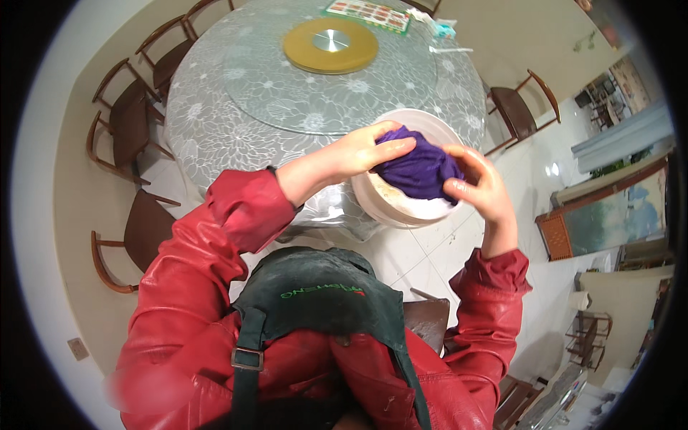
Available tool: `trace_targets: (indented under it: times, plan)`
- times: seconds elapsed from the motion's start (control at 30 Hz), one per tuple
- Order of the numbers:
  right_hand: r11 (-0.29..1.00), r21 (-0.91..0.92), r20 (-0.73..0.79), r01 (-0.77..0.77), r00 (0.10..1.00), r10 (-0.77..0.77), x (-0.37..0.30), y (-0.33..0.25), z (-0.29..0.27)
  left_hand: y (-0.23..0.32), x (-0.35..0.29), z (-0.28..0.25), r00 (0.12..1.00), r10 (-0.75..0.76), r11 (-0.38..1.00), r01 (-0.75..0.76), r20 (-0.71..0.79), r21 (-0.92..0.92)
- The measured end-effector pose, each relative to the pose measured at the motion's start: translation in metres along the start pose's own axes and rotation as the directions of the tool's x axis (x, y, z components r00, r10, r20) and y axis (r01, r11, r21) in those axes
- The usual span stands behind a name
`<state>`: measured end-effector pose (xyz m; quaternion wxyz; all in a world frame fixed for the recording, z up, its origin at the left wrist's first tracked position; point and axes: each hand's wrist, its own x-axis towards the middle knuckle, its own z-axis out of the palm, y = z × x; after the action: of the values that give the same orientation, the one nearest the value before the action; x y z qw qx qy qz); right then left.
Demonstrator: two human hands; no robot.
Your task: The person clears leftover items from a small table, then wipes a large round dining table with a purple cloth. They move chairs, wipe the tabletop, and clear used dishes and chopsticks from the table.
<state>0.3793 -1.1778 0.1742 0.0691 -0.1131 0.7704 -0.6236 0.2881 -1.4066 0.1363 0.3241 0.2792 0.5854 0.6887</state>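
A bunched purple cloth (pixel 419 166) is held between my two hands over a white bucket (pixel 380 204). My left hand (pixel 369 149) grips its left side, with the thumb lying across the front of the folds. On the other side, my right hand (pixel 481 182) curls its fingers and thumb round the cloth's right end. Both hands look wet. The bucket stands at the near right edge of a round table (pixel 215 136) with a patterned cover. The cloth and my hands hide part of the bucket's inside.
A glass turntable (pixel 265 100) with a gold centre disc (pixel 297 49) covers the table's middle. At the far edge lie a printed sheet (pixel 369 14) and a turquoise packet (pixel 444 30). Brown chairs (pixel 132 115) line the left; another chair (pixel 517 111) stands at the right.
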Motion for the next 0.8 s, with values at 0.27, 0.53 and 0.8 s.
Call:
trace_targets:
  times: [0.27, 0.53, 0.8]
  plan:
    - [0.948, 0.313, 0.189, -0.054, 0.982, -0.007, 0.089, 0.007, 0.180, 0.017, -0.165, -0.120, 0.962, 0.074, 0.929, -0.162, -0.262, -0.332]
    - [0.920, 0.284, 0.360, -0.269, 0.919, 0.157, 0.158, 0.010, 0.363, 0.013, -0.306, -0.209, 0.829, 0.096, 0.817, -0.381, -0.551, -0.431]
    - [0.922, 0.305, 0.495, -0.240, 0.867, 0.062, 0.200, 0.011, 0.430, 0.021, -0.340, -0.264, 0.882, 0.193, 0.816, -0.387, -0.430, -0.430]
